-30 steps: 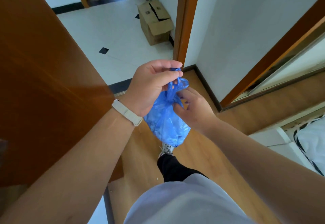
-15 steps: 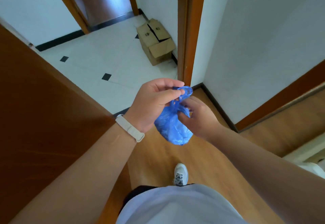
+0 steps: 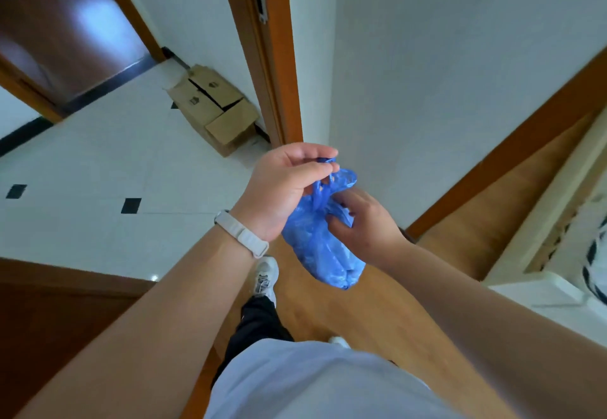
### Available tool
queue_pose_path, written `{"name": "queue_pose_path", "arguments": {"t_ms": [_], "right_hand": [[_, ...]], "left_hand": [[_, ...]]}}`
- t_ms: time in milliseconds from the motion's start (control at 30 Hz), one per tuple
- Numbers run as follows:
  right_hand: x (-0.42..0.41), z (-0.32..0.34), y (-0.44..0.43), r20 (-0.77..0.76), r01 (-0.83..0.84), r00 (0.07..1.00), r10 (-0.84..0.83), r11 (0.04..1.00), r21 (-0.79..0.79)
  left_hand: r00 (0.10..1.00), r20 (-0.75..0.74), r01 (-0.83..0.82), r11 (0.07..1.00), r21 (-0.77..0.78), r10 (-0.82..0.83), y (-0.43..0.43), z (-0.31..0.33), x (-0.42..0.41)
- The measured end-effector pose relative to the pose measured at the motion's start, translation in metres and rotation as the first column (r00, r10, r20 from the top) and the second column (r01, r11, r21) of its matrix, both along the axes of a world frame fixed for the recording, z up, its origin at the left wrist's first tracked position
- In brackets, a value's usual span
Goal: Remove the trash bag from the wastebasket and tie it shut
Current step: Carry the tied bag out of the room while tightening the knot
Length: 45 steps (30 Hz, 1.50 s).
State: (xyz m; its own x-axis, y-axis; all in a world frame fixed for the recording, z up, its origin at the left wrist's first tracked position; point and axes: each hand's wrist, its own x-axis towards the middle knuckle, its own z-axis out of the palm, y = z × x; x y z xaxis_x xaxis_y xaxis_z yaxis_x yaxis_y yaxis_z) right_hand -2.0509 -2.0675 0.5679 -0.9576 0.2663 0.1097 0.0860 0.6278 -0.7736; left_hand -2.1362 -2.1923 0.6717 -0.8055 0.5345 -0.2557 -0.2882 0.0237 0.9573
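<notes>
At the bottom of the frame, a person's pale shirt (image 3: 315, 382) and two bare forearms fill the foreground, with a dark trouser leg and a white sneaker (image 3: 265, 275) stepping over a wooden floor (image 3: 371, 316) just above. Centre frame, the blue trash bag (image 3: 323, 247) hangs in mid-air between both hands, already out of the wastebasket, which is nowhere in view. The left hand (image 3: 282, 188), a white wristband (image 3: 241, 234) on its wrist, pinches a gathered strand of the bag's mouth between thumb and fingertips at the top. The right hand (image 3: 361, 218) closes on the bag's neck just below and to the right, fingers curled into the plastic. The two hands sit close together, each clamped on the bag, with a small loop of blue film showing between them.

Judging by the twisted neck, the tying step is under way; whether a knot is already formed cannot be told. The next move appears to call for drawing the pinched end through the loop and pulling the hands apart to cinch it, gently, since the thin film could tear.

Farther off, in the upper left of the frame, a white tiled floor (image 3: 98, 162) runs past a wooden door frame (image 3: 272, 57) to an open cardboard box (image 3: 213, 106) against the wall.
</notes>
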Motion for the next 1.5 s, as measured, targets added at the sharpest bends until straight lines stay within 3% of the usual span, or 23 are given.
{"name": "queue_pose_path", "arguments": {"t_ms": [433, 767, 1100, 1500], "right_hand": [[-0.157, -0.021, 0.022, 0.238, 0.433, 0.876, -0.419, 0.902, -0.005], [-0.223, -0.065, 0.071, 0.332, 0.541, 0.8, -0.5, 0.84, -0.041], [-0.238, -0.265, 0.156, 0.452, 0.483, 0.792, -0.41, 0.874, -0.053], [-0.243, -0.495, 0.196, 0.561, 0.179, 0.788, -0.253, 0.966, 0.185]], "left_hand": [[0.891, 0.101, 0.443, 0.896, 0.014, -0.442, 0.055, -0.045, -0.194], [0.871, 0.198, 0.454, 0.891, 0.028, -0.45, 0.138, -0.108, -0.269], [0.845, 0.38, 0.434, 0.898, -0.078, -0.376, 0.222, -0.301, -0.271], [0.818, 0.353, 0.549, 0.799, -0.245, -0.454, 0.254, -0.537, -0.297]]}}
